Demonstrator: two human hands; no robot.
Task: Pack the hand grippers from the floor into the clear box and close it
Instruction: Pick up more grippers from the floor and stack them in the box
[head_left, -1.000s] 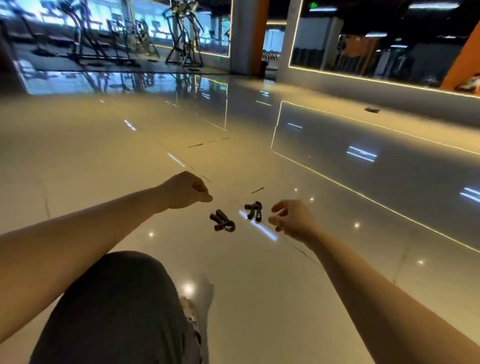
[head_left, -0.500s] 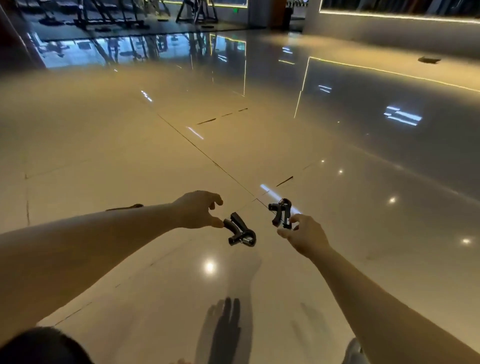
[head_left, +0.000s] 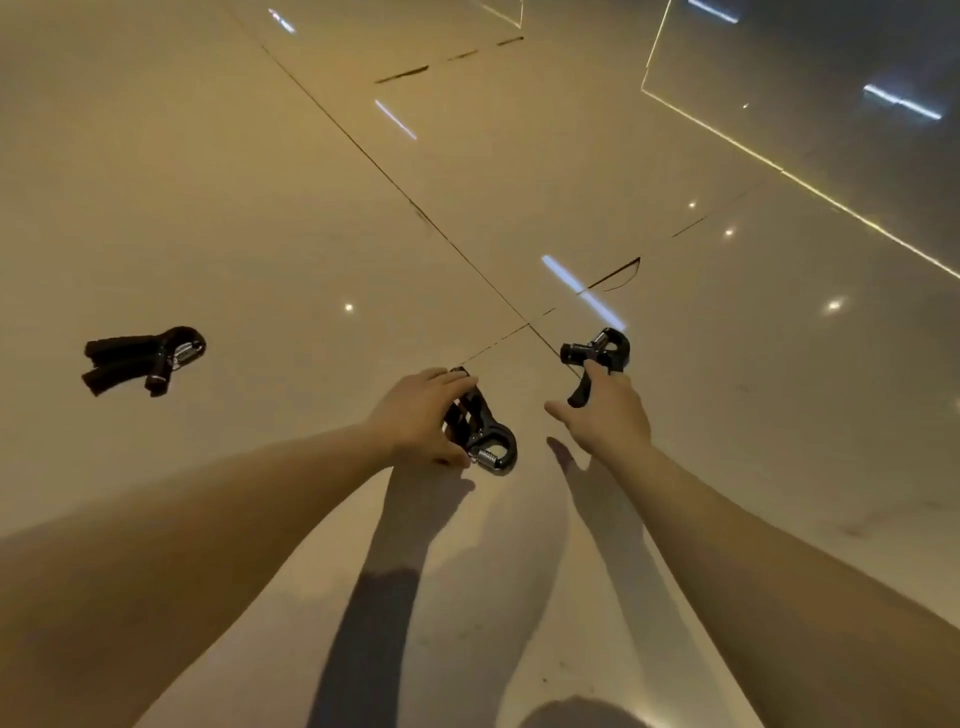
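Three black hand grippers lie on the glossy tile floor. My left hand (head_left: 421, 418) wraps around the handles of the middle hand gripper (head_left: 491, 444), whose spring end points toward me. My right hand (head_left: 605, 415) holds a handle of the right hand gripper (head_left: 597, 351), its curved head pointing away. A third hand gripper (head_left: 140, 358) lies alone far to the left, untouched. No clear box is in view.
Shiny beige floor tiles (head_left: 311, 208) with thin dark joints spread all around. A darker reflective floor zone (head_left: 831, 78) edged by a bright light strip lies at the top right. My knee (head_left: 582, 714) shows at the bottom edge.
The view has tilted down and closer to the floor. Both hands went from reaching to closing on the two near grippers. The third gripper on the left has come into view.
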